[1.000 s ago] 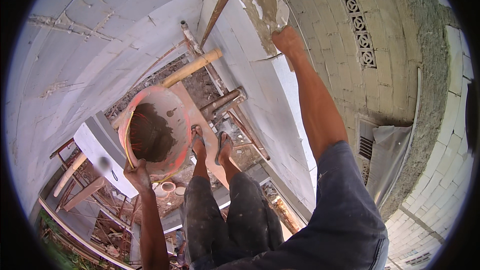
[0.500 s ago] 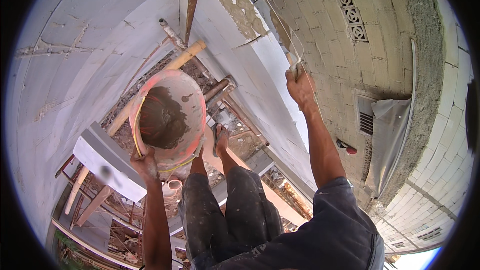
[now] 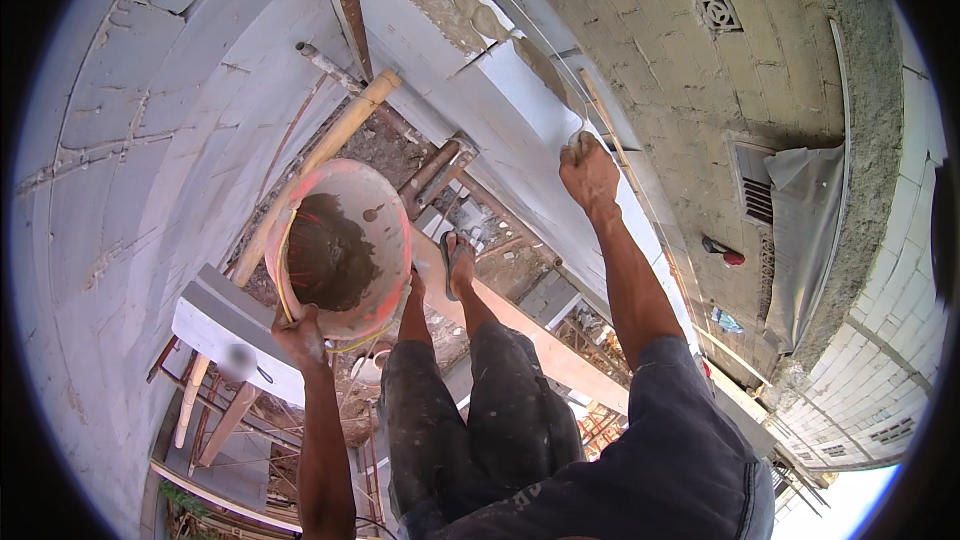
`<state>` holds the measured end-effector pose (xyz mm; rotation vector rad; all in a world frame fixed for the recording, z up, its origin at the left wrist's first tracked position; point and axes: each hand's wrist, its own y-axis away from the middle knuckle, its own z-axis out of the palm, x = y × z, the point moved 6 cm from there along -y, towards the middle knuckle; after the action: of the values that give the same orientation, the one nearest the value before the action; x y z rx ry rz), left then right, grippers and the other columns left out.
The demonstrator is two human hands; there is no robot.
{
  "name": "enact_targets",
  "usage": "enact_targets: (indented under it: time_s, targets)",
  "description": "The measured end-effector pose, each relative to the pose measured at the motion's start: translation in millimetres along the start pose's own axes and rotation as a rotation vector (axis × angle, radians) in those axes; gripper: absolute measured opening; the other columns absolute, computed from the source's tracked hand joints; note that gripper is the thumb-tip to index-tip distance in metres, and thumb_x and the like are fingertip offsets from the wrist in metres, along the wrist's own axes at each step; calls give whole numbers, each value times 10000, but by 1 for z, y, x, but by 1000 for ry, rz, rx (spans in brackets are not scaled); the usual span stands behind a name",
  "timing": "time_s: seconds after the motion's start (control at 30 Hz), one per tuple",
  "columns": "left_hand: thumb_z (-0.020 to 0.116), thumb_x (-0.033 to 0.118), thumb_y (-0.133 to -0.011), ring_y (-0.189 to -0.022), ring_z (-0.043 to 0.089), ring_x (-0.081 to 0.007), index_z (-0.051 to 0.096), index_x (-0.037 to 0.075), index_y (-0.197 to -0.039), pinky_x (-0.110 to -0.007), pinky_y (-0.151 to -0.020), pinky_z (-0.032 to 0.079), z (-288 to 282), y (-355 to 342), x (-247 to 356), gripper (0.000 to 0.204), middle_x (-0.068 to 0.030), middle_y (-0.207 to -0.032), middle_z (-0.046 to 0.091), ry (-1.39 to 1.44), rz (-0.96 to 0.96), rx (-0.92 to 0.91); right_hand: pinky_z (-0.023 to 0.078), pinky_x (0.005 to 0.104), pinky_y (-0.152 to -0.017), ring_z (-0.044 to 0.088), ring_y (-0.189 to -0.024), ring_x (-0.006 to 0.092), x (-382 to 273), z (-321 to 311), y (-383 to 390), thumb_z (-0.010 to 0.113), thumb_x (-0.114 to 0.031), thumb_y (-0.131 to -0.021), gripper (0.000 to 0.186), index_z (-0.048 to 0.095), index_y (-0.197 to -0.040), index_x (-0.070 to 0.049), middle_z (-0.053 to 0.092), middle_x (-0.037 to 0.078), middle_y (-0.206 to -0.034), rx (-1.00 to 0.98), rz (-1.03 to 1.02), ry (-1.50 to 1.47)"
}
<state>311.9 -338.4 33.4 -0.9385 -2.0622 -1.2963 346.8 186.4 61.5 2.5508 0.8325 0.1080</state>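
Observation:
My left hand (image 3: 299, 336) is closed on the near rim of a reddish bucket (image 3: 393, 230), beside its yellow cord-like handle. Wet grey mortar (image 3: 330, 255) lies inside the bucket, which tilts toward me. Reaching out to the right, my right hand (image 3: 590, 180) is closed around the handle of a trowel; the mortar-coated trowel blade (image 3: 540, 70) is against or close to the pale block wall (image 3: 535, 125). Above it, rough fresh mortar (image 3: 440, 0) covers part of that wall. The fingers hide most of the trowel's handle.
My feet stand on a narrow wooden plank (image 3: 520, 345) high over rubble. A bamboo pole (image 3: 350, 130) and rusty metal tubes (image 3: 430, 175) surround it. A grey block wall (image 3: 180, 140) rises at left, another block wall (image 3: 640, 50) at right. A white board (image 3: 235, 345) lies below the bucket.
My view has shifted, so the walls and plank sit differently. My right hand and the trowel have moved slightly nearer along the pale wall. My left hand keeps its hold on the bucket.

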Motion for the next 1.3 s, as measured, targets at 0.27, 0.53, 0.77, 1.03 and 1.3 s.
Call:
enact_targets:
  time_s: [0.27,0.53,0.77,1.03,1.3]
  targets:
    - [632,-42,-670,-645,531,-107,651,-39,-972,-265,-600,417,-3,-20,-26,303,-11,-773,600,-8,-35,9,507,474,-823,588,-1008,438,-41,131,44,638,-169,-859,557,449,-1343,29,544,271,-1116,671,-58,-489]
    - [619,-32,-696,-670,543,-119,644,-36,-978,-267,-616,426,21,-33,2,283,-23,-801,608,-3,45,-44,453,511,-796,543,-907,482,-92,199,40,665,-45,-761,482,488,-1178,119,529,298,-1025,683,-66,-658]
    - [660,-4,-679,-623,507,-106,619,-27,-859,-274,-576,413,28,-37,32,186,-25,-731,578,-19,125,-40,506,474,-773,597,-922,441,-93,213,125,648,-135,-820,400,551,-1184,-2,596,249,-1034,137,-105,-629]
    - [635,41,-735,-656,533,-102,665,-34,-957,-267,-630,440,35,-34,76,236,-7,-753,611,-309,145,-161,528,435,-781,665,-875,366,-50,122,184,672,-235,-862,424,561,-1167,38,649,212,-967,-364,-378,-617]
    - [607,15,-729,-630,496,-92,676,-45,-957,-251,-602,428,76,32,150,246,-5,-700,572,-403,593,-247,571,415,-755,690,-895,326,-154,84,105,573,-150,-830,309,588,-1055,62,655,215,-963,-304,-570,6]
